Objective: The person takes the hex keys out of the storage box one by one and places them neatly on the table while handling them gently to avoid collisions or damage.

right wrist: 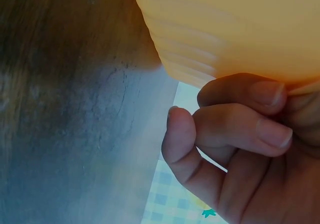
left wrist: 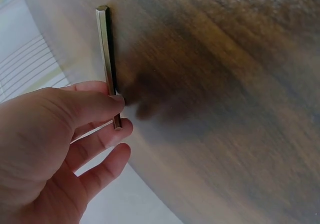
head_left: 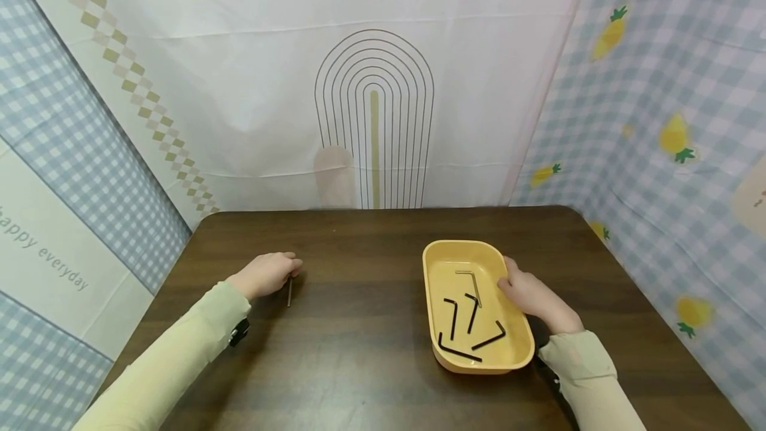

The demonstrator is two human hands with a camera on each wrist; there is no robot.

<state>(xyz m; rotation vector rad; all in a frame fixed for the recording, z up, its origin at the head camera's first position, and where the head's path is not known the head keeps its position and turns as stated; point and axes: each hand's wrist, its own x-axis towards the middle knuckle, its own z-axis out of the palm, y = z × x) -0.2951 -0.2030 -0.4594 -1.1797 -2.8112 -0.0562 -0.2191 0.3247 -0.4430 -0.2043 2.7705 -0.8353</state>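
At the left of the table, my left hand (head_left: 264, 275) pinches a metallic hex key (left wrist: 104, 48) between thumb and fingers. Its shaft shows plainly in the left wrist view, while the part behind the thumb is hidden. My right hand (head_left: 535, 296) grips the right-hand rim of a yellow plastic tray (head_left: 439, 275). Several black hex keys (head_left: 453, 321) lie inside this tray, along with a brass-coloured hex key (head_left: 475, 285) near its far end. In the right wrist view, curled fingers (right wrist: 240, 129) sit at the tray's edge, close to its ribbed outer side.
The dark wooden table (head_left: 353, 324) extends between both hands. Behind it hangs a pale printed curtain (head_left: 257, 105). Checked fabric (head_left: 676, 205) borders the right side, and similar checked cloth (head_left: 66, 105) borders the left.
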